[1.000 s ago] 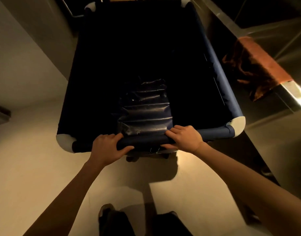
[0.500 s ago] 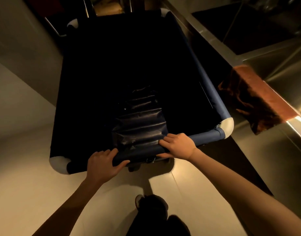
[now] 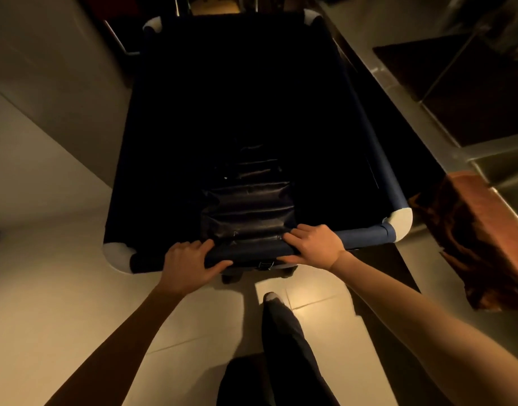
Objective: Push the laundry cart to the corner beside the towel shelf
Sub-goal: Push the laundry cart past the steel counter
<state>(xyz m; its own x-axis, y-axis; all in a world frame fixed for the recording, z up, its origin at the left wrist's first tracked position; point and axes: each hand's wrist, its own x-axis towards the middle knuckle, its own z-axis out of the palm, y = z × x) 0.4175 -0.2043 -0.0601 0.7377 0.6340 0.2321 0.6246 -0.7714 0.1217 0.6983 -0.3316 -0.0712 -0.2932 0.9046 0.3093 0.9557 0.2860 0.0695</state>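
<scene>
A dark blue fabric laundry cart [image 3: 366, 238] with white corner caps fills the middle of the head view. Its inside is in deep shadow; a dark shiny pleated bag lies near the front wall. My left hand [image 3: 187, 266] grips the padded front rim, fingers curled over the top and thumb under it. My right hand [image 3: 313, 244] grips the same rim a little to the right. No towel shelf is recognisable in the dim far end.
A stainless steel counter [image 3: 427, 124] with a sink runs along the cart's right side. A rust-brown cloth [image 3: 483, 238] hangs over its near edge. A pale wall [image 3: 47, 83] stands close on the left. My leg and shoe [image 3: 278, 312] step on the tiled floor behind the cart.
The cart has rolled forward along the counter; the brown cloth has slid nearer and lower on the right. One foot has stepped forward. Both hands keep their grip on the rim.
</scene>
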